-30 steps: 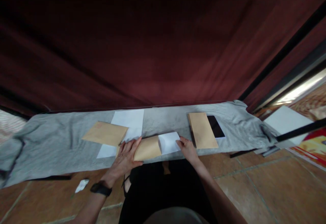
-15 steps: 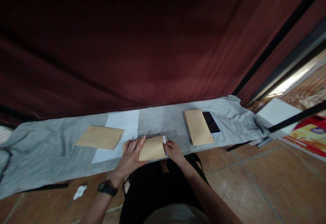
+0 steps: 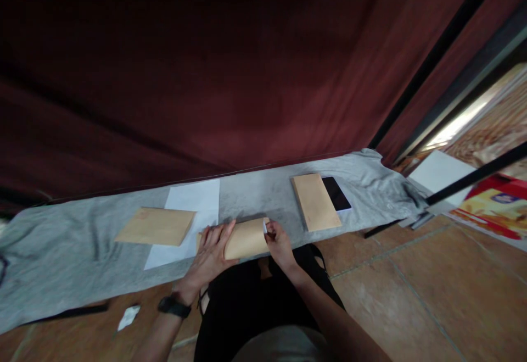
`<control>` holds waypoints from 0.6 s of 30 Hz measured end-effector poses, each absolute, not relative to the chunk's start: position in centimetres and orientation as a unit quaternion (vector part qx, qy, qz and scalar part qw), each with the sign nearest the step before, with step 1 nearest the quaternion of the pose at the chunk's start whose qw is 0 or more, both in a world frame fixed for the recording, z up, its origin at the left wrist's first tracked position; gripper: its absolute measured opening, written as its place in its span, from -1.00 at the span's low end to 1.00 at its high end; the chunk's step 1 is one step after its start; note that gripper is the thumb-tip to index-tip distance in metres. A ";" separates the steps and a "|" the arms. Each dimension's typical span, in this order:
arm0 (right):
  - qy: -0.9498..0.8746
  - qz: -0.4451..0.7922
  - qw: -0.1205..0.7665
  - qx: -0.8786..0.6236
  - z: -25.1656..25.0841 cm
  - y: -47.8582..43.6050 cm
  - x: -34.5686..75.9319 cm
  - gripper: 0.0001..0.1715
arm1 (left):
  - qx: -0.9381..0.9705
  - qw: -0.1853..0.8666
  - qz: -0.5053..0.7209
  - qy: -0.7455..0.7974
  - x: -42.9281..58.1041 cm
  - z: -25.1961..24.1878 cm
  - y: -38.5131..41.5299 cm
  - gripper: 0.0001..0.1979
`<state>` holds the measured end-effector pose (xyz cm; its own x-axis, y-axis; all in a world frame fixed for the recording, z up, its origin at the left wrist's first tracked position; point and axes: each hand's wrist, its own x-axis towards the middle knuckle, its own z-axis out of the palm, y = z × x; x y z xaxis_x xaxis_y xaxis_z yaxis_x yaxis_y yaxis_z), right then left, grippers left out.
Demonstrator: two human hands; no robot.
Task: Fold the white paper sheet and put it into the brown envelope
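Observation:
A brown paper envelope [image 3: 247,239] lies across the near edge of the cloth-covered bench in front of me. My left hand [image 3: 213,249] grips its left part, with the thumb on top. At the envelope's right end, my right hand [image 3: 280,243] has its fingers curled at the open mouth. A narrow strip of white paper [image 3: 264,227] shows there, against those fingertips. Part of the fingers is hidden by the envelope. To the left, another brown envelope [image 3: 158,226] partly covers a white paper sheet [image 3: 206,197].
Several brown envelopes in a stack [image 3: 317,202] lie on the right, over part of a dark-screened phone [image 3: 336,193]. Grey cloth [image 3: 255,191] covers the bench. A dark red curtain [image 3: 247,104] hangs behind. Crumpled white paper [image 3: 129,317] lies on the tiled floor.
My right fingers have pushed in at the envelope's mouth, and less of the white paper shows. My left hand has stayed on the envelope. The view has shifted slightly.

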<state>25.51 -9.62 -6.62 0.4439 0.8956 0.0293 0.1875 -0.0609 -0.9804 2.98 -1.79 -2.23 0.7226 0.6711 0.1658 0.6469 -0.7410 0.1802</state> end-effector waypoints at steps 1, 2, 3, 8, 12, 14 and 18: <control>-0.410 0.321 0.552 -0.652 -6.4 -9.7 25.5 -0.69 | 0.927 0.052 0.109 0.356 3.0 -2.2 -1.8 0.09; -0.402 0.319 0.558 -0.652 -6.3 -9.8 25.5 -0.60 | 0.927 0.049 0.108 0.355 3.0 -2.2 -1.8 0.09; -0.391 0.320 0.565 -0.653 -6.2 -9.9 25.5 -0.51 | 0.928 0.046 0.106 0.355 3.0 -2.1 -1.8 0.09; -0.342 0.366 0.569 -0.652 -6.4 -9.6 25.9 -0.49 | 0.932 0.034 0.103 0.347 3.4 -1.7 -1.8 0.09; -0.341 0.374 0.564 -0.653 -7.1 -9.2 26.1 -0.72 | 0.937 0.023 0.099 0.335 3.8 -1.4 -1.6 0.08; -0.342 0.382 0.559 -0.652 -7.4 -9.1 26.2 -0.85 | 0.939 0.020 0.099 0.328 3.9 -1.4 -1.5 0.07; -0.347 0.393 0.552 -0.648 -7.7 -8.8 26.3 -0.91 | 0.941 0.019 0.102 0.322 4.2 -1.4 -1.2 0.06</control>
<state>26.32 -8.79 -7.73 0.4498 0.8842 -0.1261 0.0169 -0.1495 -0.9886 4.16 -1.16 -1.39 0.7716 0.6100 0.1800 0.6024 -0.7918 0.1009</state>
